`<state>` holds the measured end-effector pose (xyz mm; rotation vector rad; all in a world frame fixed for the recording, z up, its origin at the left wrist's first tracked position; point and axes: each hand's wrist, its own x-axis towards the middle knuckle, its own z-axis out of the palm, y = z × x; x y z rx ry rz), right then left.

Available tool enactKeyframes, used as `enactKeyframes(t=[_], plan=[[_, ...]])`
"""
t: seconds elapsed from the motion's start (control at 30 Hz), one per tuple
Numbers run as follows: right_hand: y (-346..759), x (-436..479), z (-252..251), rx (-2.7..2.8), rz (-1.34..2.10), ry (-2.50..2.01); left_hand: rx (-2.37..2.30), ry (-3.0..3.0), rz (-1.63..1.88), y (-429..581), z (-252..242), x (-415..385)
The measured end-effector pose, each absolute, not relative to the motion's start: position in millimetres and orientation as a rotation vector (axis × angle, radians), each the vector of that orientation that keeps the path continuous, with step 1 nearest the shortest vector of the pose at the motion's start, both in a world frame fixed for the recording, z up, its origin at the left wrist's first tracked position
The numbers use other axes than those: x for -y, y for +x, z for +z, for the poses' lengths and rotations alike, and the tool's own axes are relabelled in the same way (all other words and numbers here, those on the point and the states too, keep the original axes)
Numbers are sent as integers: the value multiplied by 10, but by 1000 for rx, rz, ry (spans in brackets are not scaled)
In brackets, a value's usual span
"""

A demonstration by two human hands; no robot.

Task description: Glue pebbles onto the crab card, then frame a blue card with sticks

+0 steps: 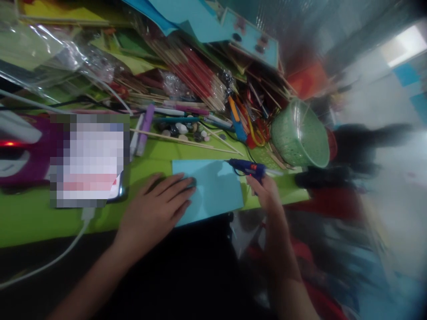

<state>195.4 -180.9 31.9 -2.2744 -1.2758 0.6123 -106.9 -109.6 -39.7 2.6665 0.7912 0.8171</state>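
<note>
A light blue sheet of paper lies on the green table top in front of me. My left hand rests flat on the sheet's left part, fingers stretched out to the right. Wrapped round the handle of a dark blue hot glue gun is my right hand. The gun's nozzle points left, over the sheet's upper right edge; whether it touches the paper I cannot tell. A clear glue stick sticks out of its back end.
A phone with a blurred-out screen and a white cable lies left. Behind the sheet are thin wooden sticks, pebbles, pens, a utility knife and scissors. A green basket stands right. Bundled sticks and paper fill the back.
</note>
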Motion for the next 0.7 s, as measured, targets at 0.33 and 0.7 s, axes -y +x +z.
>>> enactKeyframes(t=[0.33, 0.7], plan=[[2043, 1879, 319, 1186, 591, -2267, -806, 2609, 761, -1086, -410, 1110], [1976, 1849, 324, 1231, 583, -2282, -808, 2609, 764, -1085, -400, 1103]])
